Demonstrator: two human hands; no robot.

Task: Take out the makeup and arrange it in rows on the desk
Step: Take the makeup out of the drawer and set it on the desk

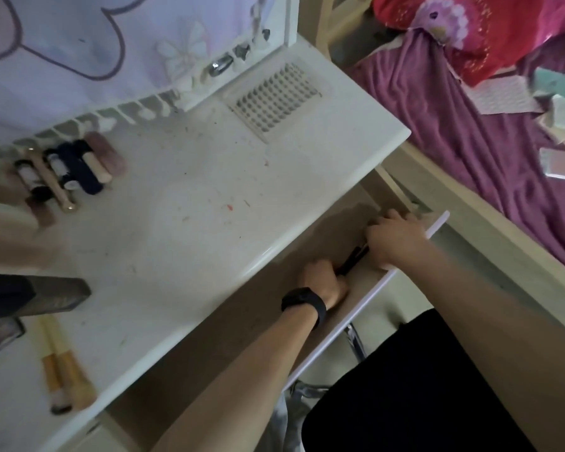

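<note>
Open drawer (pixel 374 293), left hand (pixel 323 283), right hand (pixel 393 238) inside — gripping dark pencil (pixel 353 261)

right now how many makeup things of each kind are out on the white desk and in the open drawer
small tubes and bottles, back left, blurred: 7
tan-handled makeup brushes: 2
dark flat cases: 2
slim black stick in the drawer: 1
total: 12

Makeup row (pixel 69 171) back left on desk (pixel 183 197), brushes (pixel 62 370) front left, drawer (pixel 340 223) below.
</note>
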